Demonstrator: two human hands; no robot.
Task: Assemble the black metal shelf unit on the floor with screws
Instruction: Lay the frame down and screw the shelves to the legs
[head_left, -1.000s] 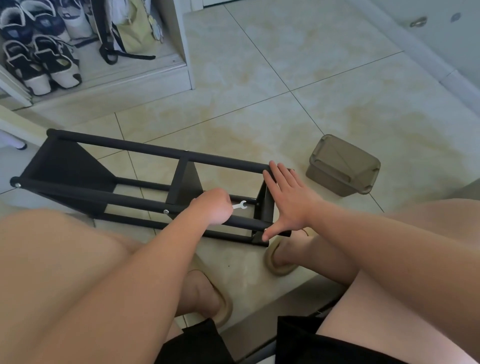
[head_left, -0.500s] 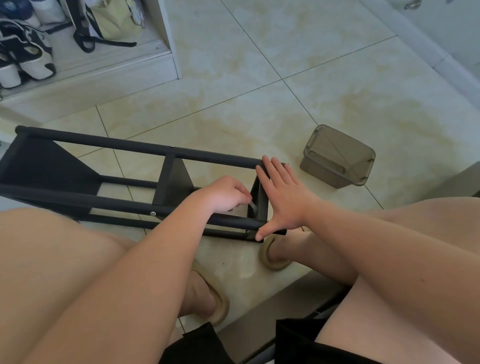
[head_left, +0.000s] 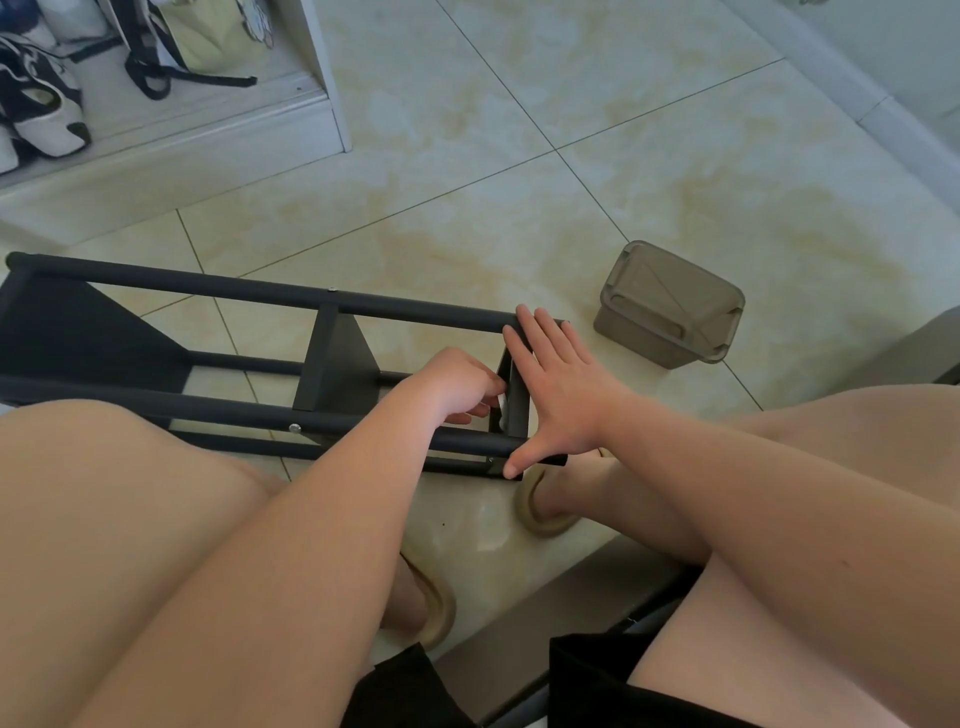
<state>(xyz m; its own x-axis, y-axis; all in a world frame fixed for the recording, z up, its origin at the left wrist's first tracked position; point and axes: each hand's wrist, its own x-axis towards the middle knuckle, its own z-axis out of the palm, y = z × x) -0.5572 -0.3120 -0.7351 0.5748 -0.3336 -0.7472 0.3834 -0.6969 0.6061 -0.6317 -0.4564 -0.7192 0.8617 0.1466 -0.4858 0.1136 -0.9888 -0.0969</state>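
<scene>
Black shelf unit (head_left: 260, 299) lies on its side on tiled floor (head_left: 467, 130), just ahead of knees. Rails, middle panel (head_left: 332, 364) and left end panel (head_left: 78, 332) joined; screw head (head_left: 295, 428) seated in near rail.

Judged well advanced: right end panel (head_left: 517, 410) being fastened; remaining screws not countable.

Left hand (head_left: 457, 382) inside frame, fingers curled round small pale tool (head_left: 502, 404), mostly hidden. Right hand (head_left: 558, 387) flat, fingers straight and spread, bracing that end.

Lidded plastic box (head_left: 670, 306) right of frame, apart. Shoes (head_left: 36, 109) and bag (head_left: 208, 36) on low ledge, far left.
</scene>
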